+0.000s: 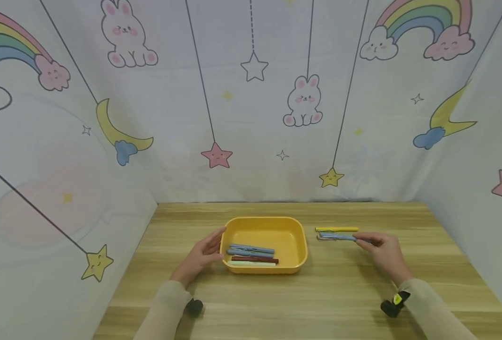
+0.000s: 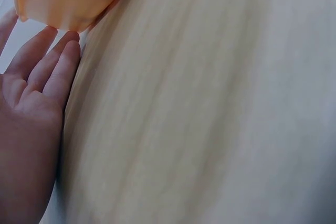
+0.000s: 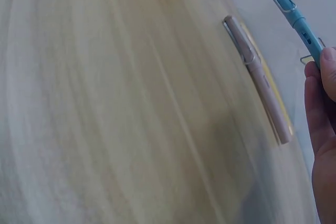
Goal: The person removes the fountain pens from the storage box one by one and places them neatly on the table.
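My right hand [image 1: 382,252] pinches a blue pen with a metal clip [image 1: 336,236] between thumb and fingers; in the right wrist view this pen [image 3: 299,24] is tilted above the table. Below it lies a greyish-pink pen [image 3: 262,85], with a yellow pen [image 1: 338,229] just behind. At the left end of a yellow plastic box [image 1: 263,270], my left hand [image 1: 200,252] touches the side with extended fingers, thumb near the front corner. Inside the box, toward the front left, lie two blue-grey pens [image 1: 251,251], a dark red pen [image 1: 255,259] and a pale green pen [image 1: 253,264].
The box and pens are on a wood-grain table [image 1: 285,307]. A white curtain [image 1: 259,184] printed with rabbits, stars and rainbows hangs along the back edge and both sides. Black wrist devices [image 1: 393,306] sit at both cuffs.
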Demonstrator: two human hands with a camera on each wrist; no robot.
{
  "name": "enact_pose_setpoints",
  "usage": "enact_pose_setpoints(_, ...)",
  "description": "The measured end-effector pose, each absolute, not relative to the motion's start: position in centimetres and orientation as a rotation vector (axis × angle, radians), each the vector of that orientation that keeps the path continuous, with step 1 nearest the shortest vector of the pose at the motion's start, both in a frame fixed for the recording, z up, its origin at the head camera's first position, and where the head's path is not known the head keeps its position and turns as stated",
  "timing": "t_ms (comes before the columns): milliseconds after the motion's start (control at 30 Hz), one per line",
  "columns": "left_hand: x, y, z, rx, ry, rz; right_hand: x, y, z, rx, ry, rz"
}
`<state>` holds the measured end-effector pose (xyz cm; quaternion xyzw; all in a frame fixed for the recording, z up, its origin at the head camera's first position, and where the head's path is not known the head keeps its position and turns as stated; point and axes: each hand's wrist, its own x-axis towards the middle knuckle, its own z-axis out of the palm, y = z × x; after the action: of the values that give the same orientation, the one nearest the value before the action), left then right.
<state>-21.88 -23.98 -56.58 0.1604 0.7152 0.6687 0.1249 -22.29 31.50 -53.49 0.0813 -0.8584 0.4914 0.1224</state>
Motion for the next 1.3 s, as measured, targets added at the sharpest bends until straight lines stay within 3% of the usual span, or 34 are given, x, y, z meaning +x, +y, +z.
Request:
enact_pose_setpoints(800,-21.9,-24.0,-56.4,0.392,2.089,1.917,-22.4,32.2,-55.7,0.208,-2.618,1.362)
enact_pose_setpoints(1300,-22.0,-24.0,-56.6,0.424,2.098,1.924,-23.0,31.9,-56.7,0.462,-2.532,0.96)
